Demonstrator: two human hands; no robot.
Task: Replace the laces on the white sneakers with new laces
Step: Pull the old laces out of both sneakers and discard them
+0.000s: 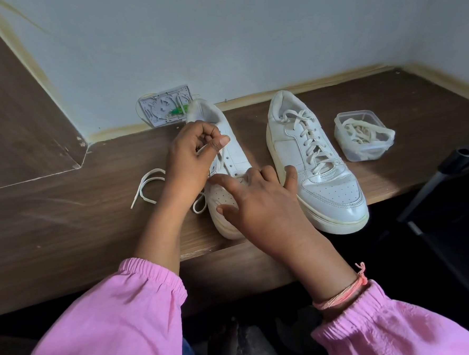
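Two white sneakers stand on a brown wooden desk (66,228). The left sneaker (233,152) has most eyelets bare; a cream lace (221,157) runs through it. My left hand (191,158) pinches that lace above the eyelets, fingers curled. My right hand (256,200) rests on the left sneaker's toe with fingers spread and straight. A loose end of lace (149,188) lies curled on the desk to the left. The right sneaker (315,167) is fully laced and untouched.
A clear plastic tub (363,153) holding more cream laces sits at the right of the laced sneaker. A white plastic plate (163,107) leans against the wall behind the left sneaker. A dark chair frame (442,181) stands off the desk's right edge.
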